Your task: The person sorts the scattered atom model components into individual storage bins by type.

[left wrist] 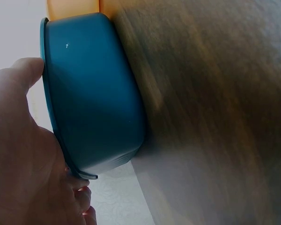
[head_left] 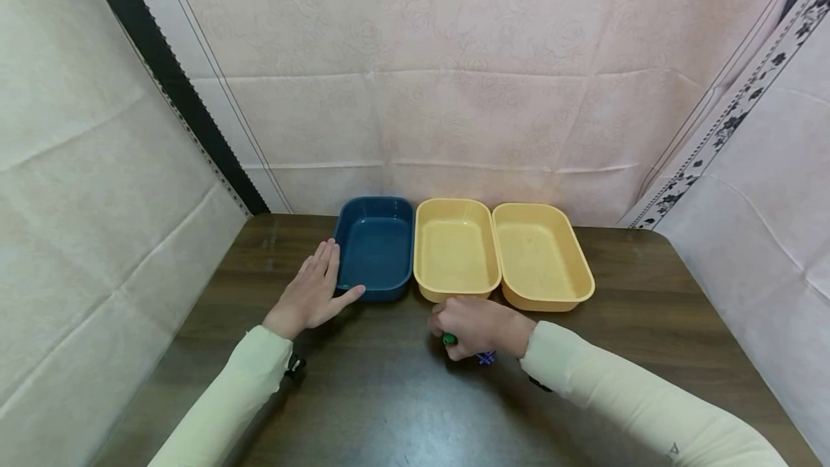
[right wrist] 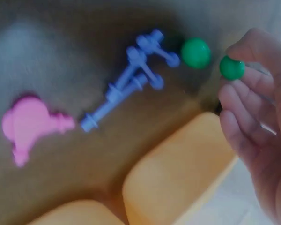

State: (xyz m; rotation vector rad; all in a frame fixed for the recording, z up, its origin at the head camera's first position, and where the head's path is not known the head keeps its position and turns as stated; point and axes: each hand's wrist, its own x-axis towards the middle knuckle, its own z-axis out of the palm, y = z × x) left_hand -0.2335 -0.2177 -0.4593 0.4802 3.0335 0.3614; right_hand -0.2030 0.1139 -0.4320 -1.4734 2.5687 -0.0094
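My left hand (head_left: 310,299) lies along the left side of the dark blue bin (head_left: 376,251), its fingers extended. In the left wrist view the thumb (left wrist: 30,70) touches the bin's rim. My right hand (head_left: 476,326) is at the near end of the middle yellow bin (head_left: 456,245). Between thumb and fingers it pinches a small green ball (right wrist: 232,68). A second green ball (right wrist: 195,53) lies on the table close by. Beside that are several blue-violet rod pieces with knobbed ends (right wrist: 136,58), and a pink branched piece (right wrist: 30,123) lies farther off.
Another yellow bin (head_left: 543,254) stands at the right end of the row. The brown wooden table (head_left: 389,409) reaches back to a pale patterned cloth (head_left: 454,121), and similar cloth hangs at both sides.
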